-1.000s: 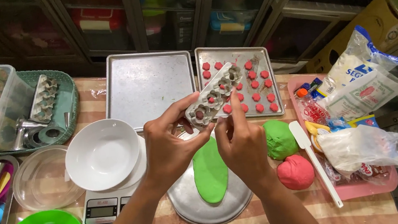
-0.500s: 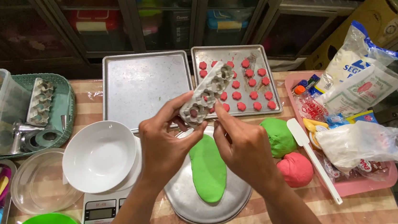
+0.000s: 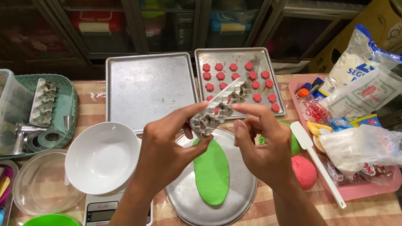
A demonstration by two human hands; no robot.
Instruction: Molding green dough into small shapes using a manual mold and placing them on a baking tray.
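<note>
Fingers of my left hand (image 3: 165, 150) are pinching the metal cutter strip (image 3: 220, 107) tilted above the round tray (image 3: 185, 206) of flattened green dough (image 3: 212, 172), while my right hand (image 3: 262, 146), its grip narrow and empty, is poking at one cell, the tray of red pieces (image 3: 278, 106) sitting just behind on the desk (image 3: 364, 210).

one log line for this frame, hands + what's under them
left hand: holds metal cutter strip | right hand: fingertips near strip, contact unclear | below: flat green dough on round metal tray | behind: baking tray of red pieces
</note>
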